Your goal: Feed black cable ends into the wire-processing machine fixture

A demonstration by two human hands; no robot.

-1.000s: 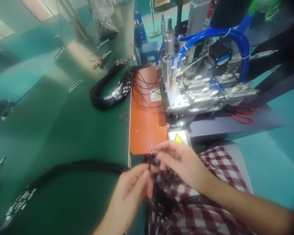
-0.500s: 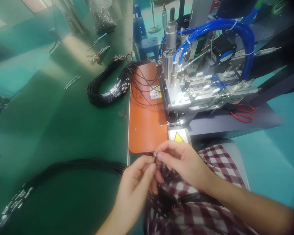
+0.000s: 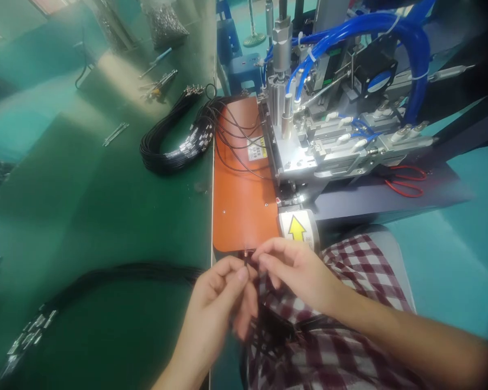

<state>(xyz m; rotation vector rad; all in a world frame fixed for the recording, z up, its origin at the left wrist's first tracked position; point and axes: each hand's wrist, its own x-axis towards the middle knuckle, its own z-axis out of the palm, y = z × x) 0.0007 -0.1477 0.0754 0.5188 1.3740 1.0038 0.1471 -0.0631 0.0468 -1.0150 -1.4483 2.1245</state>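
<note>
My left hand (image 3: 223,292) pinches a black cable (image 3: 246,262) between thumb and forefinger, close to its end. Small, blurred wire ends, partly reddish, stick up from the cable's tip. Just to the right is my right hand (image 3: 295,268), thumb and forefinger slightly parted beside the tip, with nothing visible between them. Below the hands, more black cables (image 3: 268,330) lie over the checked cloth on my lap. A bundle of black cables (image 3: 134,271) with silvery ends curves across the green table (image 3: 154,227) to my left.
Ahead, an orange plate (image 3: 244,211) borders a metal machine (image 3: 296,151) with blue hoses (image 3: 345,38). A second cable bundle (image 3: 158,157) lies left of the plate, some strands crossing it. Red-handled pliers (image 3: 406,181) rest right of the machine; a screwdriver (image 3: 156,62) lies at the back.
Both hands have shifted slightly left with the cable. My right fingers have drawn a little away from the cable tip and loosened. The view has tilted slightly.
</note>
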